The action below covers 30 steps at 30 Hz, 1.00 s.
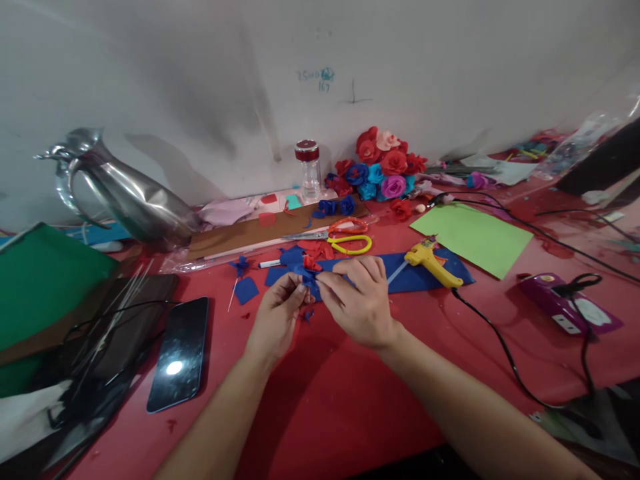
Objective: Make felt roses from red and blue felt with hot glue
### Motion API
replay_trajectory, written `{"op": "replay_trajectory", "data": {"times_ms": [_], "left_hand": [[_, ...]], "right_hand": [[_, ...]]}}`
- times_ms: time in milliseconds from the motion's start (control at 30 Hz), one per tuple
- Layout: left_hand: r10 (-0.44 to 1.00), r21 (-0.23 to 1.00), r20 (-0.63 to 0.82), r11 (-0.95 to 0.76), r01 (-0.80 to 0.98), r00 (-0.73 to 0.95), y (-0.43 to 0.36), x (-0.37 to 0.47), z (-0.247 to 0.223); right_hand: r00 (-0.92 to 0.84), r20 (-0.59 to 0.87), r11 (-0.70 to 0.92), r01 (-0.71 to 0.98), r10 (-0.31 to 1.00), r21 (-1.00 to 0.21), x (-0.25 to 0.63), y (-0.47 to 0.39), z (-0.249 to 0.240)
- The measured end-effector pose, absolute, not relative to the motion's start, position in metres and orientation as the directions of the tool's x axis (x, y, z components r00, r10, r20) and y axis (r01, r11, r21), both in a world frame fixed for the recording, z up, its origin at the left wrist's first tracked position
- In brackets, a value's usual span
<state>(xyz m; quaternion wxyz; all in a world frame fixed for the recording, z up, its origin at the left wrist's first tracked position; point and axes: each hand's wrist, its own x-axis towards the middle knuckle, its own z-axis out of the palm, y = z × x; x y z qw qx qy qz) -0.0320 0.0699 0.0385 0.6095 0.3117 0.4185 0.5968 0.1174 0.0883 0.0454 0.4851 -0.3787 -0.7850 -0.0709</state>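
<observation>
My left hand [281, 308] pinches a small blue paper piece [311, 283] above the red table. The fingertips of my right hand [361, 297] are closed on the right side of the same piece. Just behind it lies a bit of red paper [312, 264]. Beyond my hands are scissors [350, 241] with red and yellow handles and a white marker [270, 264]. A yellow glue gun [431, 262] rests on a blue paper strip [455, 265] to the right. Left of my hands is a cut blue petal [246, 291].
A phone [180, 353] lies on the red table [345, 407] at left, near a metal jug [135, 200]. Paper flowers [383, 170] and a glass jar [311, 175] stand by the wall. Green paper [473, 237], a purple power socket [567, 307] and black cables are at right.
</observation>
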Motion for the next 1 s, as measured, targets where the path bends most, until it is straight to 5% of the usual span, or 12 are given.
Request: {"op": "replay_trajectory", "data": {"times_ms": [100, 233, 333, 433, 500, 1000], "left_hand": [[0.992, 0.887, -0.112, 0.070, -0.456, -0.064, 0.070, -0.033, 0.040], [0.996, 0.878, -0.052, 0.009, -0.479, -0.076, 0.072, -0.033, 0.042], [0.994, 0.870, -0.003, -0.050, -0.490, -0.107, 0.074, -0.034, 0.043], [0.994, 0.867, -0.005, -0.049, -0.496, -0.107, 0.074, -0.035, 0.042], [0.997, 0.874, -0.007, -0.032, -0.486, -0.078, 0.073, -0.035, 0.040], [0.996, 0.895, 0.088, -0.068, -0.441, 0.025, 0.071, -0.031, 0.043]], "right_hand": [[-0.252, 0.807, 0.736, 0.609, 0.534, -0.296, 0.120, 0.089, 0.048], [-0.024, 0.624, 0.587, 0.369, 0.781, -0.721, 0.115, 0.087, 0.055], [-0.123, 0.096, 0.092, -0.035, 0.988, -0.995, 0.107, 0.088, 0.058], [-0.428, -0.293, -0.437, -0.292, 0.855, -0.851, 0.103, 0.089, 0.060], [-0.521, -0.296, -0.520, -0.359, 0.801, -0.775, 0.102, 0.088, 0.060], [-0.419, -0.107, -0.291, -0.405, 0.902, -0.867, 0.103, 0.085, 0.063]]}}
